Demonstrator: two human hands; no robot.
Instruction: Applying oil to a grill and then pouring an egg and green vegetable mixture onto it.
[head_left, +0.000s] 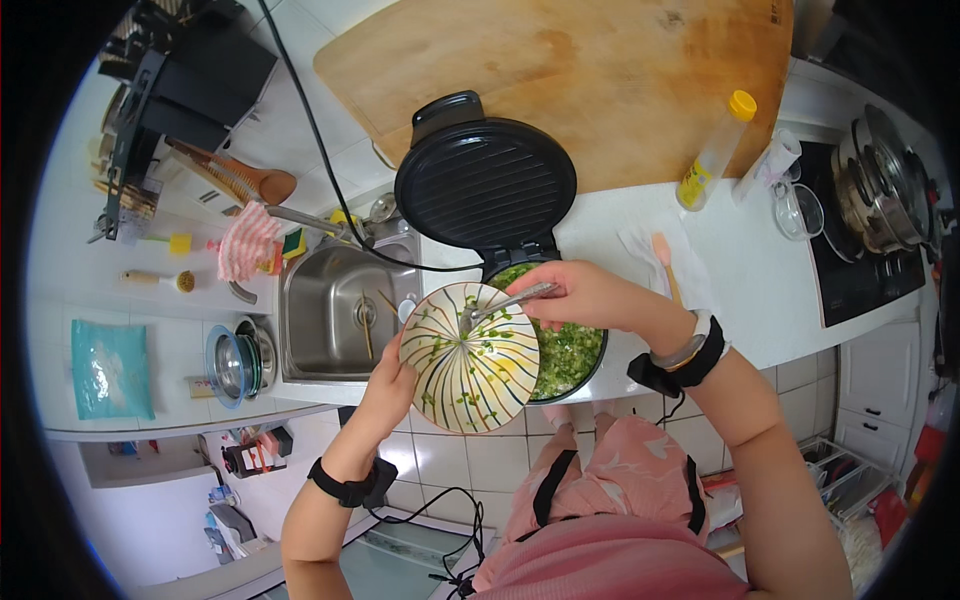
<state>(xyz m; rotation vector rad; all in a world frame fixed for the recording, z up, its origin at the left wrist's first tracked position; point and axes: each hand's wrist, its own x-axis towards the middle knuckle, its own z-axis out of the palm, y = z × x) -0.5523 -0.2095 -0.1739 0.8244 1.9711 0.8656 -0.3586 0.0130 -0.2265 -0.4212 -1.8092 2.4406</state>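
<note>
My left hand (391, 386) grips the rim of a striped ceramic bowl (469, 390), which is tilted and has bits of chopped green vegetable stuck inside. In my right hand (574, 296) is a metal spoon (517, 298), its tip against the inside of the bowl. Behind and partly under the bowl, the lower plate of a black electric griddle holds a chopped green filling (566, 360). The griddle's ridged lid (487, 184) stands raised. My right hand is over the filling; part of it is hidden by the bowl and hand.
A steel sink (322, 330) with chopsticks lies left. A wooden board (600, 82) leans behind the griddle, whose black cord (319, 142) crosses above the sink. A yellow-capped bottle (697, 176), a silicone brush (664, 251) on a paper towel, a glass cup (799, 214) and a cooktop (829, 281) are right.
</note>
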